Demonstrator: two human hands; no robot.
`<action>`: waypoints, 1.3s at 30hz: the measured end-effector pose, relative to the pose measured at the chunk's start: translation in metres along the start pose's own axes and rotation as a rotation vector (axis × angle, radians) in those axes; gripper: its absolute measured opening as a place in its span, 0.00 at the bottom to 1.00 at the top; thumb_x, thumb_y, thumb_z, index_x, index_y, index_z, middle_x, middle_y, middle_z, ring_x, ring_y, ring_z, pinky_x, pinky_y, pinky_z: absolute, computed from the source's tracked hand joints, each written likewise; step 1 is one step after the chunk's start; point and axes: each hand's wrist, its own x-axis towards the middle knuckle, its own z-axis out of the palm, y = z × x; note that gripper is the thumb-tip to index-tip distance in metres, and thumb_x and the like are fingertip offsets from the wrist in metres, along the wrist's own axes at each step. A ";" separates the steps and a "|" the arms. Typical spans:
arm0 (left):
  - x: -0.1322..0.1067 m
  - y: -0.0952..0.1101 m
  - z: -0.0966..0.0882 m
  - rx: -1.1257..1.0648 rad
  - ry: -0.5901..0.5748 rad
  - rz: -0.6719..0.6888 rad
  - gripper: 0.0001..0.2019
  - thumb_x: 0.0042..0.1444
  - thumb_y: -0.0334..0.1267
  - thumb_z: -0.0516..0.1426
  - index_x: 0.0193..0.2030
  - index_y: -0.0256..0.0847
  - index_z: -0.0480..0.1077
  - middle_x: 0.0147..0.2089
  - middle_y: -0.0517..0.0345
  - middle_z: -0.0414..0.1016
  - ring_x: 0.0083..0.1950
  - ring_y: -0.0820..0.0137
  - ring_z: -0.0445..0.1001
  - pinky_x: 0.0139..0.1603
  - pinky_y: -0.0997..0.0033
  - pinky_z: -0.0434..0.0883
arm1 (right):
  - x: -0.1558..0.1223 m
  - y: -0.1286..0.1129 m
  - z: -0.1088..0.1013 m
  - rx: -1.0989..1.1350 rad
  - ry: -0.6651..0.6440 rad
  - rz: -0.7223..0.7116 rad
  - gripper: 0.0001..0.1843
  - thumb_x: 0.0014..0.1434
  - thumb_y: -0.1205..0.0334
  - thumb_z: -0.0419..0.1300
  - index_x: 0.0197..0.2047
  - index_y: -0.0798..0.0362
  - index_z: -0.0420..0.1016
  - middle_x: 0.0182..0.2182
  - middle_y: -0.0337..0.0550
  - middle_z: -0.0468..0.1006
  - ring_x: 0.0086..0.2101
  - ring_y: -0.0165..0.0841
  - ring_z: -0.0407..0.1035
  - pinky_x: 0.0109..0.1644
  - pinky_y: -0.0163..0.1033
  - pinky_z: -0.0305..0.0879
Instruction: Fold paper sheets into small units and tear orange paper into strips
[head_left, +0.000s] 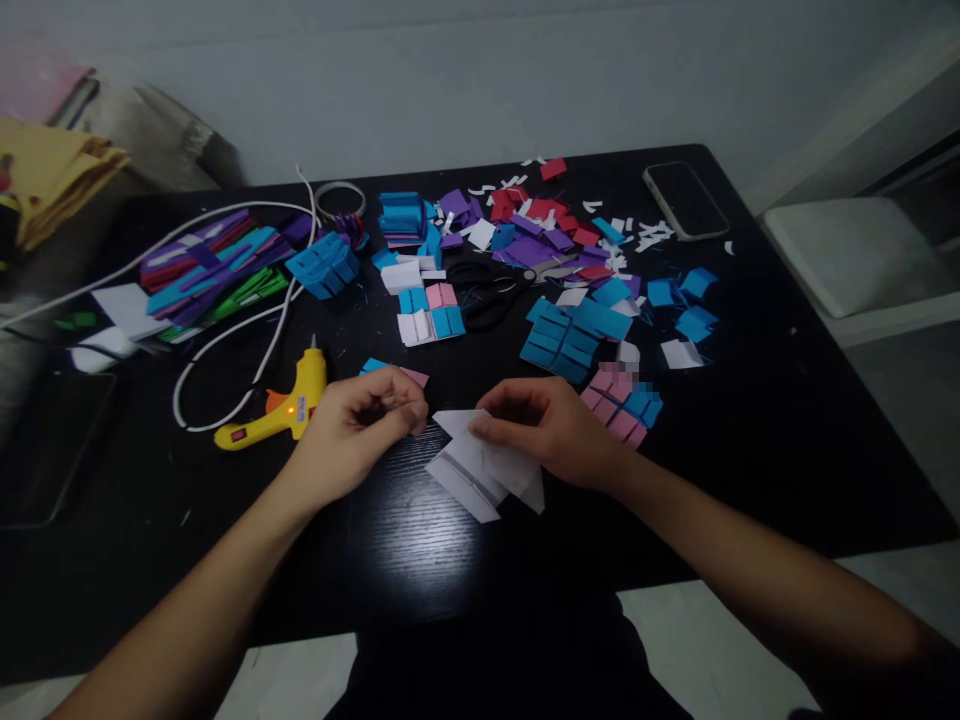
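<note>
Head cam: pinching white folded paper (514, 468) in the right hand (562, 430), toward the front of the black table (757, 450). Curling the left hand (367, 425) narrow just beside it, honestly not managing to tell if holding anything.

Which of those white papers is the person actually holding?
The folded white paper nearest the table's front edge: it alone is pinched in the right hand. Other white papers lie farther back.
</note>
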 end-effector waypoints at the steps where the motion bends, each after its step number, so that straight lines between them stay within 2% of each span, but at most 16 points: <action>1: 0.000 0.000 0.001 -0.019 0.016 -0.002 0.09 0.62 0.38 0.62 0.31 0.39 0.75 0.29 0.58 0.77 0.33 0.70 0.74 0.36 0.71 0.71 | 0.000 0.000 0.000 0.004 0.006 0.001 0.15 0.55 0.50 0.75 0.36 0.53 0.83 0.30 0.39 0.81 0.30 0.30 0.73 0.33 0.35 0.67; 4: -0.004 -0.001 0.007 -0.085 0.006 -0.028 0.06 0.62 0.40 0.64 0.39 0.40 0.75 0.32 0.59 0.77 0.34 0.70 0.74 0.36 0.71 0.72 | 0.001 0.001 0.001 0.023 0.021 -0.002 0.15 0.55 0.50 0.75 0.36 0.53 0.83 0.31 0.39 0.82 0.31 0.31 0.74 0.33 0.36 0.68; 7: -0.008 -0.003 0.016 -0.085 -0.045 -0.028 0.09 0.61 0.40 0.66 0.44 0.41 0.75 0.32 0.61 0.75 0.32 0.72 0.73 0.34 0.72 0.71 | 0.002 0.005 0.003 0.060 0.035 -0.012 0.14 0.54 0.52 0.76 0.37 0.52 0.82 0.33 0.40 0.83 0.33 0.32 0.76 0.36 0.36 0.70; 11: -0.009 -0.006 0.022 -0.047 -0.022 -0.025 0.08 0.59 0.39 0.67 0.42 0.40 0.76 0.30 0.62 0.74 0.31 0.73 0.73 0.32 0.73 0.70 | 0.001 0.009 0.006 0.095 0.014 -0.018 0.14 0.55 0.55 0.75 0.42 0.51 0.82 0.36 0.40 0.84 0.37 0.33 0.78 0.42 0.38 0.74; 14: -0.008 -0.006 0.023 -0.054 0.008 -0.038 0.08 0.58 0.39 0.67 0.41 0.40 0.76 0.30 0.61 0.76 0.31 0.72 0.74 0.33 0.73 0.71 | 0.000 0.009 0.007 0.083 0.000 -0.027 0.14 0.57 0.53 0.74 0.41 0.52 0.81 0.36 0.41 0.84 0.38 0.34 0.79 0.45 0.40 0.75; 18: -0.007 -0.004 0.020 -0.050 0.002 -0.082 0.09 0.60 0.42 0.66 0.40 0.40 0.77 0.29 0.61 0.77 0.29 0.72 0.74 0.31 0.73 0.70 | -0.001 0.008 0.007 0.046 0.011 -0.028 0.14 0.56 0.53 0.75 0.40 0.52 0.82 0.35 0.41 0.84 0.37 0.34 0.78 0.45 0.41 0.75; 24: -0.007 -0.003 0.022 -0.079 0.018 -0.124 0.11 0.62 0.46 0.64 0.37 0.40 0.76 0.26 0.62 0.73 0.27 0.72 0.70 0.27 0.73 0.67 | 0.000 0.008 0.008 0.071 0.004 -0.003 0.18 0.55 0.53 0.76 0.44 0.52 0.80 0.40 0.42 0.84 0.41 0.35 0.80 0.50 0.43 0.76; 29: -0.006 -0.003 0.022 -0.119 0.079 -0.153 0.11 0.62 0.47 0.65 0.35 0.41 0.76 0.24 0.65 0.69 0.25 0.73 0.67 0.26 0.73 0.66 | 0.001 0.010 0.009 0.114 -0.019 0.069 0.24 0.48 0.57 0.80 0.45 0.52 0.76 0.40 0.41 0.84 0.41 0.36 0.80 0.48 0.43 0.78; 34: -0.003 0.000 0.015 -0.116 -0.029 -0.126 0.14 0.64 0.45 0.61 0.30 0.41 0.77 0.28 0.59 0.77 0.31 0.69 0.75 0.35 0.69 0.72 | 0.003 0.008 0.003 0.119 0.101 0.036 0.23 0.48 0.59 0.79 0.45 0.50 0.77 0.38 0.41 0.84 0.38 0.36 0.79 0.41 0.40 0.75; 36: -0.003 -0.001 0.013 -0.157 -0.057 -0.133 0.11 0.64 0.43 0.62 0.32 0.40 0.77 0.29 0.58 0.79 0.32 0.68 0.77 0.38 0.68 0.74 | 0.003 0.006 0.000 0.101 0.149 0.025 0.23 0.47 0.60 0.79 0.45 0.50 0.78 0.38 0.40 0.85 0.36 0.35 0.78 0.39 0.40 0.73; 39: -0.005 -0.003 0.014 -0.236 -0.024 -0.145 0.06 0.61 0.39 0.66 0.42 0.41 0.77 0.32 0.59 0.80 0.33 0.69 0.78 0.36 0.71 0.74 | 0.004 0.004 -0.003 0.082 0.192 0.003 0.22 0.46 0.60 0.79 0.43 0.49 0.79 0.37 0.40 0.84 0.36 0.35 0.77 0.37 0.38 0.71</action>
